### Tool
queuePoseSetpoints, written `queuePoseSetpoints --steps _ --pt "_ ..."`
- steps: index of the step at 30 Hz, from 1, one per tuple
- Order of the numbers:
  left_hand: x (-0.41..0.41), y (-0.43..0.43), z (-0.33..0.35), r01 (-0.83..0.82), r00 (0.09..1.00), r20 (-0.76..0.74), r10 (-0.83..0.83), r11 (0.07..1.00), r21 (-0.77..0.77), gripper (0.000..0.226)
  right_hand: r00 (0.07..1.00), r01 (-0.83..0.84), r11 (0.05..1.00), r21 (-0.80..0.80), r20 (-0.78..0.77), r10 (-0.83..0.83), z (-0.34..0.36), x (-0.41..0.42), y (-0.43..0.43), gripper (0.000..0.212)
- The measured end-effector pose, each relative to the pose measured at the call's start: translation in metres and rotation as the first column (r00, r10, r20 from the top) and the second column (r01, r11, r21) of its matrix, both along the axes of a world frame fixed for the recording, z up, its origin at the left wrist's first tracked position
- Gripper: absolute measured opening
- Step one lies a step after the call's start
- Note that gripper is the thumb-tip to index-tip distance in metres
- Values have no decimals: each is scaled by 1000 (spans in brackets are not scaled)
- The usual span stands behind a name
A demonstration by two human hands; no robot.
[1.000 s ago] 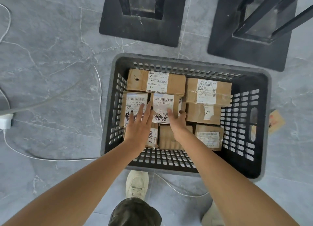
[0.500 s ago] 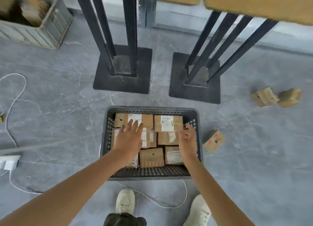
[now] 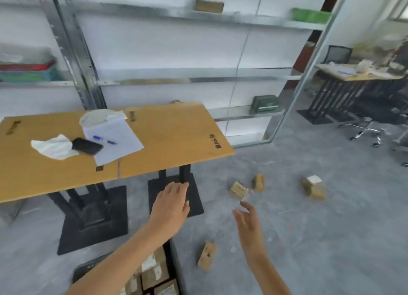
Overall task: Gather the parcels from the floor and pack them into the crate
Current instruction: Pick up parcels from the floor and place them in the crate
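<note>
**A:** What is taking up the most room?

**B:** The floor (image 3: 331, 239) is lying open to the right, as far as a desk (image 3: 353, 76) and chairs (image 3: 364, 131). A shelf (image 3: 198, 80) is standing along the wall. A table (image 3: 176, 140) is jutting in from the left, its near edge overhanging two black bases (image 3: 196, 206).

**A:** And the crate?

**B:** The crate (image 3: 175, 266) is sitting at the bottom edge, just in front of the right base, and the left arm is partly hiding it. Packed parcels (image 3: 154, 274) are showing inside.

**A:** What is lying loose?

**B:** A near parcel (image 3: 207, 256) is lying tilted just beside the crate's right wall. Two parcels (image 3: 238, 189) are lying close together farther out. A blurred fourth parcel (image 3: 313, 187) is sitting well apart on their right, with bare floor around it.

**A:** The hands?

**B:** The left hand (image 3: 171, 206) is hovering palm down over the right base, fingers straight, holding nothing. The right hand (image 3: 248, 219) is reaching out empty, fingers loosely spread, near the two parcels but not touching them.
</note>
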State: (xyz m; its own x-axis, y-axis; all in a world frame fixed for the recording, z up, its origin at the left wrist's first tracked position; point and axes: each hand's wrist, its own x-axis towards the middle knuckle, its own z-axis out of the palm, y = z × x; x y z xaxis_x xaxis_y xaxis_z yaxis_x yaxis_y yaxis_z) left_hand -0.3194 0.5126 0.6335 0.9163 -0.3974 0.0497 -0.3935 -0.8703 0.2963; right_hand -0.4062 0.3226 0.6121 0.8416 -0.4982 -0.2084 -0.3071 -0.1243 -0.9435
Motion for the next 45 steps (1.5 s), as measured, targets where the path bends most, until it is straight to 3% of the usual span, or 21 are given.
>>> queuePoseSetpoints --steps 8,18,29,45 --pt "-44 -181 138 157 979 136 -153 987 -22 51 976 193 972 -135 130 -176 139 -126 -214 23" --pt "-80 -311 201 344 925 220 -311 929 -134 45 885 454 880 -142 183 -428 185 -200 -345 27" --pt "-42 -445 189 522 844 263 -468 830 -196 53 848 518 845 -133 211 -486 190 -157 -433 26" --pt "131 -643 186 568 823 199 -532 776 -275 56 860 509 845 -163 145 -490 198 11 -593 29"
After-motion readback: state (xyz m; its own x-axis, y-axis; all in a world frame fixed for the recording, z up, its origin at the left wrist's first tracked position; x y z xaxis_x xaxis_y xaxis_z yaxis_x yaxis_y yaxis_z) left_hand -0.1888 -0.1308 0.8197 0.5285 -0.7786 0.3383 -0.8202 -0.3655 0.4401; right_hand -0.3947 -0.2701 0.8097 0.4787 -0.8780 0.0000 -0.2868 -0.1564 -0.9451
